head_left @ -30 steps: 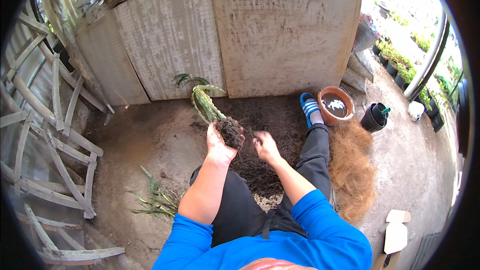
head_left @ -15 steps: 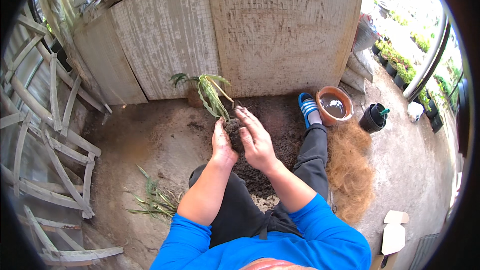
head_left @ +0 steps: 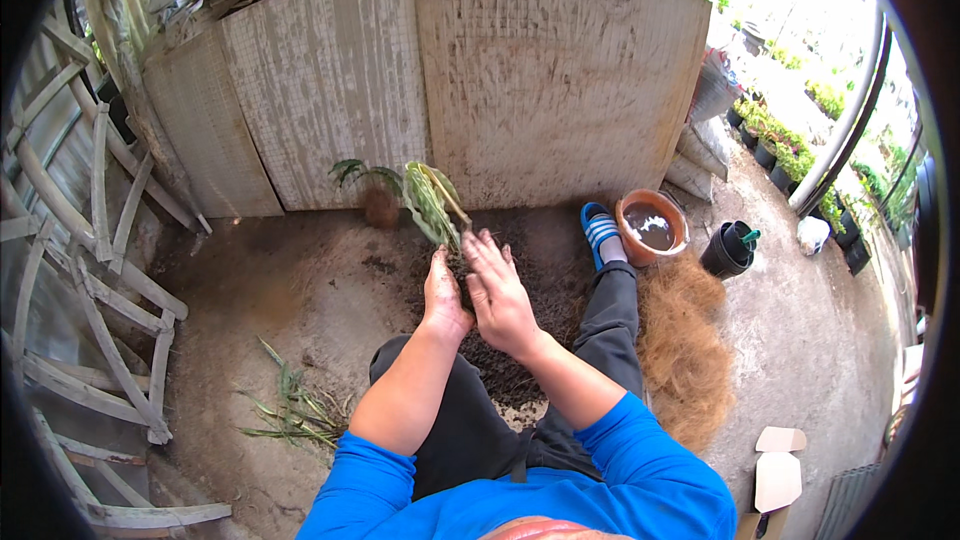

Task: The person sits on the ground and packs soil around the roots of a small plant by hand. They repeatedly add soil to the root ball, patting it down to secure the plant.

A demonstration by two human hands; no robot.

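Observation:
Both my hands press together from either side around the soil-covered root ball of a leafy plant (head_left: pixel 430 202), above a heap of dark soil (head_left: pixel 505 372). My left hand (head_left: pixel 445 293) cups the ball from the left. Against its other side lies my right hand (head_left: pixel 497 292), its fingers long and close together. The root ball is mostly hidden between the palms. Long striped green leaves rise from it, leaning up and left. Behind, near the board wall, sits a second small plant (head_left: pixel 380 202) with a brown, fibrous root ball.
Cut leaves (head_left: pixel 298 408) lie on the floor at left, near a wooden lattice (head_left: pixel 100 310). To the right are my sandalled foot (head_left: pixel 601 232), a clay pot of water (head_left: pixel 652 226), black pots (head_left: pixel 729 250) and brown fibre (head_left: pixel 685 350). A board wall (head_left: pixel 560 80) stands ahead.
My right hand has closed in on the root ball; its fingers and palm now lie nearer my left hand. The whole view has shifted slightly.

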